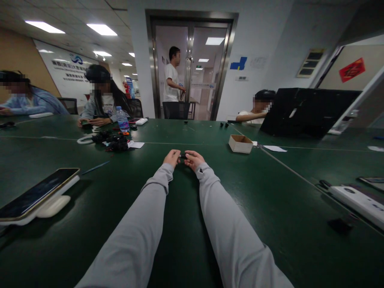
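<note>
Both arms, in light grey sleeves, stretch forward over the dark green table [129, 236]. A small black piece [182, 156] is held between my two hands, too small to tell its kind. My left hand [173, 158] pinches its left end, where a pale bit shows at the fingertips. On the other side, my right hand [194, 159] has thumb and fingers closed on the right end. The hands are a short gap apart, just above the tabletop. My fingers hide part of the piece.
An open box [241, 144] stands ahead right. Ahead left are a water bottle [122, 120] and a heap of black cables [115, 140]. A phone [39, 192] rests at left, a white power strip [358, 202] at right. Several people are around the table; one stands by the glass door.
</note>
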A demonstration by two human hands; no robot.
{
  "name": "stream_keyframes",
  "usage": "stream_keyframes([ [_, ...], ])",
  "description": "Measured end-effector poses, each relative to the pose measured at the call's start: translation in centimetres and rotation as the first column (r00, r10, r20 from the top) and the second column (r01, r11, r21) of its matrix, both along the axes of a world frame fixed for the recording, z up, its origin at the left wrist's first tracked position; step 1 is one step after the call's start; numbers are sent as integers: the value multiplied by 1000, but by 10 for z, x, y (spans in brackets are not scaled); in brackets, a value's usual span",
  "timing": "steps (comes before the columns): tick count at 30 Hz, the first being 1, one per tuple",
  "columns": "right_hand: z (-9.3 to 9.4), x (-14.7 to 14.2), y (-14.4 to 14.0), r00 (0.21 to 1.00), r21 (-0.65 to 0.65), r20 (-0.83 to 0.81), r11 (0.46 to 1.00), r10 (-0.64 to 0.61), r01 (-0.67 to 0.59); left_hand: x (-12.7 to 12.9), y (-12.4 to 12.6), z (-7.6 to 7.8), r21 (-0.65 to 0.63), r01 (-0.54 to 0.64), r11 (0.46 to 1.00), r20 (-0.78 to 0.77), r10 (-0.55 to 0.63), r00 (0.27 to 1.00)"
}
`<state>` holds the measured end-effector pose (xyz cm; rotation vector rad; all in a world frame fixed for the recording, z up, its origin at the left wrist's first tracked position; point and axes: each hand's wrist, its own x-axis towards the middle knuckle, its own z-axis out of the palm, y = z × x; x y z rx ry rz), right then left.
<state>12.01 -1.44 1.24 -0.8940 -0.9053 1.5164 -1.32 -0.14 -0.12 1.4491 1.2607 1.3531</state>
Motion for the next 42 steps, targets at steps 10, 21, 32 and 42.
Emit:
stream_keyframes([
  [10,2,0,-3,1000,5,12,1000,27,-27,-1,-2,0,1,38,999,-7,-38,999],
  [21,0,2,-1,1000,0,-1,1000,31,-31,-2,-3,3,-19,38,999,14,-38,999],
  [32,3,1,-2,1000,-21,15,1000,5,-5,-1,-6,3,15,19,1000,-1,-19,1000],
  [42,2,0,-3,1000,-39,-10,999,-16,15,-1,-13,8,59,-73,996,-89,78,993],
])
